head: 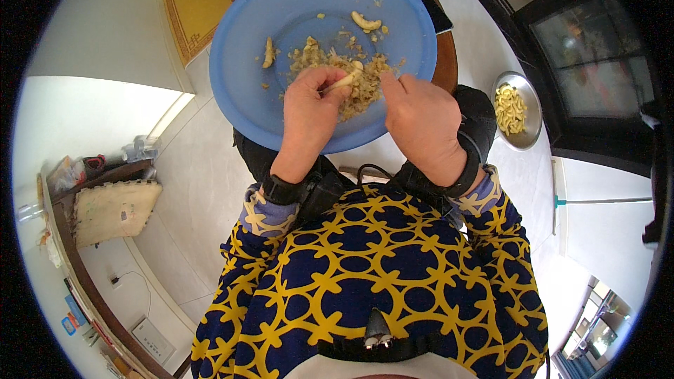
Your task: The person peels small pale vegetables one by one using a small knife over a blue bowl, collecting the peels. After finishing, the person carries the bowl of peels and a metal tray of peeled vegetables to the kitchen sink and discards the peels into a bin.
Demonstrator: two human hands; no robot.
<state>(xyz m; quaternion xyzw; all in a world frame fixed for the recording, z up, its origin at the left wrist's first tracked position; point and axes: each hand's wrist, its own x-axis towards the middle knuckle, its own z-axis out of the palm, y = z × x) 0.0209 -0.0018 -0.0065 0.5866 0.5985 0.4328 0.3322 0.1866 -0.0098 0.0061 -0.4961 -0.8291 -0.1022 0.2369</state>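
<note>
My left hand (314,96) holds a pale, finger-shaped root piece (341,83) between thumb and fingertips over a blue plastic basin (245,100). Close by on the right, my right hand (421,116) is curled with its fingers bent inward; whether something small is in it cannot be told. Beneath both hands lies a heap of brownish peelings (363,97). Two more curved pieces rest apart in the basin, one (366,21) towards the back and one (268,52) at the left. A metal bowl (533,100) on the right holds many pale yellow peeled pieces (509,110).
The basin stands on a wooden chair (448,58), with a flat black device (424,2) at its right back edge. A yellow patterned mat (195,10) lies at the back left. Dark glass-panelled furniture (590,63) stands beyond the bowl. Shelving with assorted items is at left.
</note>
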